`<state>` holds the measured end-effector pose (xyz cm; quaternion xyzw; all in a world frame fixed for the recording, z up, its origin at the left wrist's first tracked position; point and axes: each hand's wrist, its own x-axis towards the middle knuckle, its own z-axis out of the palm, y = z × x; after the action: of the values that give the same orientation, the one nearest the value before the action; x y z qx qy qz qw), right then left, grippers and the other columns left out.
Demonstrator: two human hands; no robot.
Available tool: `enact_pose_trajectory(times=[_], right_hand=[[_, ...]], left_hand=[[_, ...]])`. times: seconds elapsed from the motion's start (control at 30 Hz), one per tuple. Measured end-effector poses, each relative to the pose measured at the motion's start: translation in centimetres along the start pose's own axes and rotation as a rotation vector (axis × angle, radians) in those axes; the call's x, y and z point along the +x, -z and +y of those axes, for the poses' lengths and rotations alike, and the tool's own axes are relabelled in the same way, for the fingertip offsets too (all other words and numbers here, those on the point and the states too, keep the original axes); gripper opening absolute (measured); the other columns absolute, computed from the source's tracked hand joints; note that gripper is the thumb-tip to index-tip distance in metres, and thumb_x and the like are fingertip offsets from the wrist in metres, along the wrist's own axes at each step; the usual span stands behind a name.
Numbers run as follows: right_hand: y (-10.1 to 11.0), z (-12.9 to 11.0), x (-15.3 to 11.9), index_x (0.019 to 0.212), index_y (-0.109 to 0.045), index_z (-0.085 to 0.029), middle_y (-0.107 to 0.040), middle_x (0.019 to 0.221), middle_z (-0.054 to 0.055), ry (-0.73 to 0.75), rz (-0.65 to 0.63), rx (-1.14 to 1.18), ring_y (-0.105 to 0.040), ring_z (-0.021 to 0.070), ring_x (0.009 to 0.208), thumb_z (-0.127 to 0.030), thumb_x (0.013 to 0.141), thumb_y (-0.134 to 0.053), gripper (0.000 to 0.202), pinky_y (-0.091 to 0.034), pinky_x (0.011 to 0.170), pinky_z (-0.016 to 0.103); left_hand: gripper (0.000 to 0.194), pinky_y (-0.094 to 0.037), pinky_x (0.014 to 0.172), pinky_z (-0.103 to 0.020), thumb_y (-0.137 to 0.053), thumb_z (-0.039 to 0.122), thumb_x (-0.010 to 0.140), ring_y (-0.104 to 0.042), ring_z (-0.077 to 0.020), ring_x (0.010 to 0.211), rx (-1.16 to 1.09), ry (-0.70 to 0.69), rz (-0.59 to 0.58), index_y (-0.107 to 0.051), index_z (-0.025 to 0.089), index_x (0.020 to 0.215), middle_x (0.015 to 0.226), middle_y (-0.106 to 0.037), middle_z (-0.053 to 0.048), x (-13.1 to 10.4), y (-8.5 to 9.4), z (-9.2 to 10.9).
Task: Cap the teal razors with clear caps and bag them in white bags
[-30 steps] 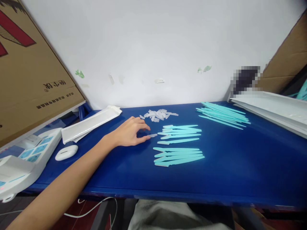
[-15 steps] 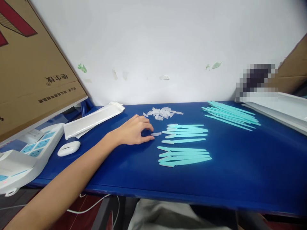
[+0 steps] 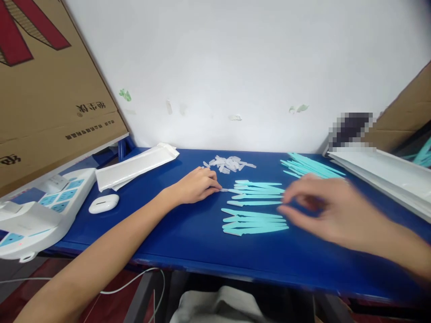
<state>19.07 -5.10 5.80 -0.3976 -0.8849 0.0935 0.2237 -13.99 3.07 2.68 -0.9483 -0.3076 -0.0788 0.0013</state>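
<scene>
My left hand (image 3: 200,185) is closed in a pinch on a small clear plastic blade cap (image 3: 224,190). The cap is in line with the blade end of a teal eyebrow razor (image 3: 256,191); I cannot tell whether it is over the blade. My right hand (image 3: 323,211), blurred by motion, is by the handle ends of the razors, thumb and forefinger apart with nothing visible between them. Several razors lie side by side in an upper group, and a lower group of teal razors (image 3: 256,224) lies nearer me. Behind my left hand is a heap of clear caps (image 3: 229,163).
More teal razors (image 3: 313,165) lie in a pile, partly behind my right hand. A white packet (image 3: 138,166), a white earbud case (image 3: 103,204) and a power strip (image 3: 67,211) are at the left. A cardboard box (image 3: 50,98) leans there. White trays (image 3: 384,170) stand at the right.
My right hand has come in from the right to the razor handles. My left hand has moved slightly right with the clear cap, closer to the razor. The camera view has shifted a little.
</scene>
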Motion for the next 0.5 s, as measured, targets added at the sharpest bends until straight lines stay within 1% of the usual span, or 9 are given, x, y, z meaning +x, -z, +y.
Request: enact_pose_trajectory(times=[0.03,0.07,0.13,0.2,0.3,0.4,0.5], right_hand=[[-0.3,-0.2,1.0,0.091,-0.072,-0.022,-0.065,0.069,0.003,0.003,-0.084,-0.020,-0.059,0.0174,0.062,-0.043,0.091,-0.064,0.022,-0.048,0.057,0.031],[-0.7,-0.3,2.1,0.088,-0.073,-0.022,-0.062,0.063,0.002,0.003,-0.182,-0.039,-0.055,0.0163,0.055,-0.042,0.090,-0.064,0.021,-0.042,0.053,0.030],[-1.2,-0.5,4.0,0.091,-0.074,-0.020,-0.064,0.064,0.002,-0.005,-0.368,-0.044,-0.050,0.0141,0.050,-0.039,0.092,-0.060,0.023,-0.036,0.051,0.029],[-1.5,-0.5,5.2,0.090,-0.075,-0.020,-0.063,0.064,0.001,0.006,-0.456,-0.002,-0.048,0.0131,0.051,-0.041,0.093,-0.058,0.027,-0.035,0.052,0.028],[-1.4,-0.5,5.5,0.083,-0.074,-0.020,-0.058,0.060,0.000,0.026,-0.509,0.028,-0.043,0.0120,0.050,-0.043,0.092,-0.059,0.029,-0.032,0.052,0.028],[-1.6,-0.7,5.1,0.073,-0.070,-0.020,-0.055,0.057,-0.001,0.058,-0.515,-0.006,-0.037,0.0115,0.049,-0.042,0.092,-0.059,0.031,-0.030,0.051,0.029],[-2.1,-0.6,5.1,0.072,-0.070,-0.020,-0.055,0.056,0.000,0.050,-0.519,0.005,-0.038,0.0118,0.048,-0.040,0.092,-0.058,0.031,-0.031,0.052,0.030]], left_hand=[[0.025,-0.037,0.080,-0.034,-0.052,0.025,0.102,-0.061,-0.0193,0.088,0.018,0.011,-0.005,-0.076,0.022,0.109,0.101,-0.066,-0.006,0.2,0.0,0.1],[0.023,-0.037,0.080,-0.034,-0.054,0.023,0.100,-0.061,-0.0199,0.088,0.039,0.022,-0.013,-0.076,0.020,0.108,0.101,-0.067,-0.007,0.4,0.0,0.3],[0.022,-0.039,0.080,-0.034,-0.056,0.019,0.097,-0.061,-0.0212,0.088,0.076,0.035,-0.029,-0.076,0.019,0.104,0.099,-0.068,-0.007,0.7,0.1,0.5],[0.020,-0.040,0.080,-0.034,-0.057,0.016,0.094,-0.062,-0.0219,0.089,0.105,0.029,-0.043,-0.076,0.018,0.099,0.095,-0.069,-0.007,1.0,0.2,0.6],[0.018,-0.040,0.078,-0.034,-0.058,0.015,0.092,-0.061,-0.0219,0.086,0.162,0.003,-0.029,-0.075,0.018,0.092,0.089,-0.068,-0.006,1.1,0.2,0.7],[0.017,-0.040,0.077,-0.035,-0.058,0.016,0.093,-0.060,-0.0220,0.084,0.247,-0.052,0.006,-0.074,0.016,0.088,0.086,-0.067,-0.007,0.9,0.0,0.6],[0.018,-0.040,0.077,-0.036,-0.055,0.018,0.095,-0.059,-0.0220,0.083,0.311,-0.093,0.021,-0.072,0.016,0.088,0.087,-0.067,-0.007,0.7,-0.1,0.7]])
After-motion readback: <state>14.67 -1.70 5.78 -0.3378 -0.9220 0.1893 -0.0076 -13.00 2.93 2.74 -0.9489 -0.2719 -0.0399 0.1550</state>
